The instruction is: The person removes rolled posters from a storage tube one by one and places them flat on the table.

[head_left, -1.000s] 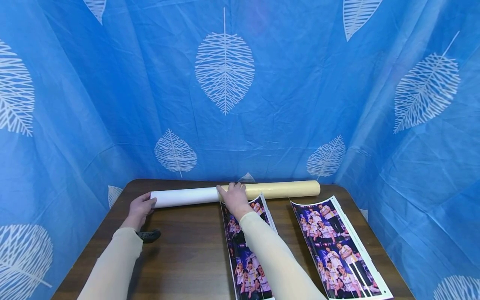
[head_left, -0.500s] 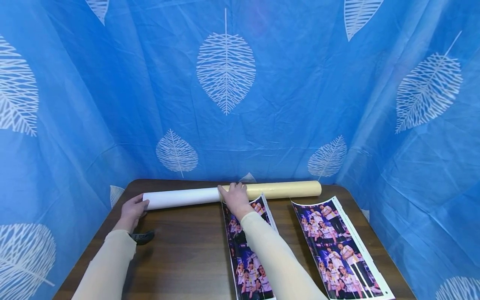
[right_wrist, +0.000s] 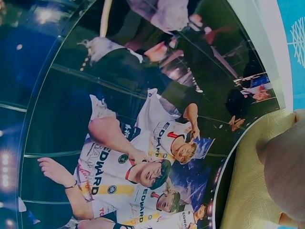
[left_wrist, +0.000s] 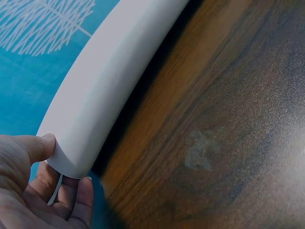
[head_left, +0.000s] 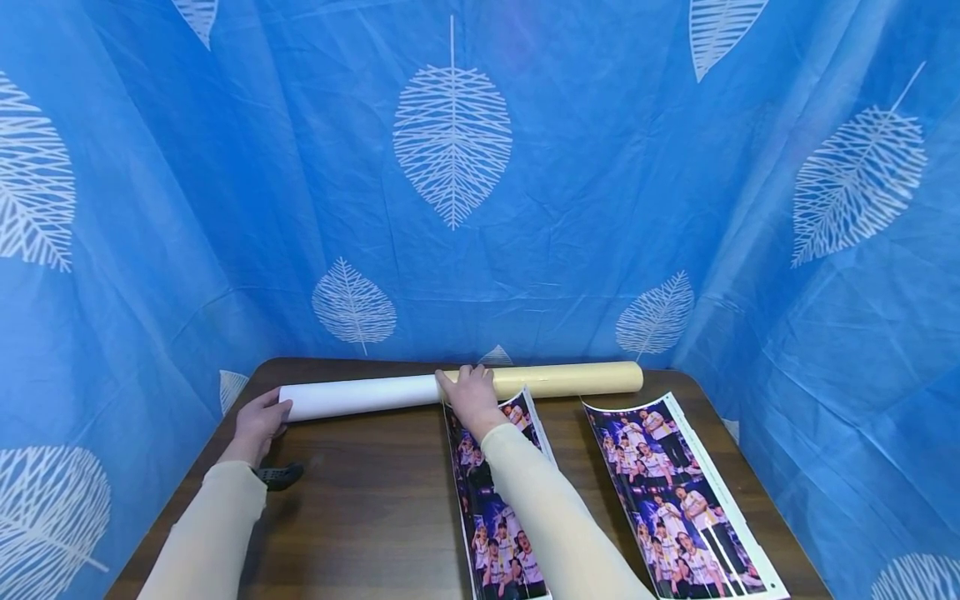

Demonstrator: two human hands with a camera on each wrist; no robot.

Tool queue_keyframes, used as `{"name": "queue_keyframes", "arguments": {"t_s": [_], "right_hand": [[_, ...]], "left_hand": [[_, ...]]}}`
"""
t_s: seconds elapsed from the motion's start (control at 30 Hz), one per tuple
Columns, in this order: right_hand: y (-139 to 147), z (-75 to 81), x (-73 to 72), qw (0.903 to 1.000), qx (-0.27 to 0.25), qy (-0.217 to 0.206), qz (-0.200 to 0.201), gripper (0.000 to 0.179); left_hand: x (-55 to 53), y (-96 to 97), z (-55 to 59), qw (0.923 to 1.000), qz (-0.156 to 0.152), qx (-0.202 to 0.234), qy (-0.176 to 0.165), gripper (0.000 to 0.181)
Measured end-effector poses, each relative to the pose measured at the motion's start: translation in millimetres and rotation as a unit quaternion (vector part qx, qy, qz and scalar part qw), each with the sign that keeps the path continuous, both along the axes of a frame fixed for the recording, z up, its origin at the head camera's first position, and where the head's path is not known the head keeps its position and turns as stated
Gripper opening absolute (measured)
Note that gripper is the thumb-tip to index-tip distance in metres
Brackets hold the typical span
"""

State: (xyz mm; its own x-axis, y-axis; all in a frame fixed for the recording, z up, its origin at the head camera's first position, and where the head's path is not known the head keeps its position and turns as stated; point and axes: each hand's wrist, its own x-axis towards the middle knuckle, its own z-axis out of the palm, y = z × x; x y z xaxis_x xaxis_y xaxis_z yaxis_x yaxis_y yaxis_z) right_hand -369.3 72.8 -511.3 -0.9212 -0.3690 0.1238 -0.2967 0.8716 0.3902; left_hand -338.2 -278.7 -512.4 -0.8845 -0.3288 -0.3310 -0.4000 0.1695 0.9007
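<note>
A long white roll (head_left: 363, 397) lies along the table's far side, its right part inside a cream-yellow tube or sleeve (head_left: 570, 379). At the roll's left end my left hand (head_left: 258, 422) pinches it. The left wrist view shows the thumb (left_wrist: 42, 147) on the outside of the white roll (left_wrist: 109, 81) and the other fingers curled at its end. My right hand (head_left: 472, 398) grips the yellow tube near its left end, over the place where the white comes out. In the right wrist view part of that hand (right_wrist: 288, 174) covers the shiny yellow surface (right_wrist: 252, 176).
Two glossy photo posters with curling edges lie on the brown wooden table (head_left: 360, 517): one poster (head_left: 498, 533) partly beneath my right forearm, another poster (head_left: 682, 500) farther right. A black device (head_left: 279, 477) sits at my left wrist. Blue leaf-patterned cloth (head_left: 562, 208) surrounds the table.
My left hand has moved left with the end of the white roll, and more white shows outside the yellow tube. My right hand has stayed in place on the tube.
</note>
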Motion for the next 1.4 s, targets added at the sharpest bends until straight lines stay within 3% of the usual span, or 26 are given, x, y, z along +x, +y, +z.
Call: {"name": "queue_keyframes", "arguments": {"t_s": [0.43,0.87,1.4], "right_hand": [[0,-0.3,2.8,1.0000,-0.006,-0.004,-0.003,0.056],[0,-1.3,1.4,1.0000,-0.004,0.002,-0.003,0.057],[1,-1.3,0.3,1.0000,0.004,0.008,0.002,0.058]], "left_hand": [[1.3,-7.4,-2.8,0.9999,0.012,-0.005,-0.008,0.060],[4.8,-12.9,1.0,0.9999,0.006,-0.009,-0.005,0.061],[4.9,-22.2,6.0,0.9994,0.015,-0.022,-0.024,0.061]]}}
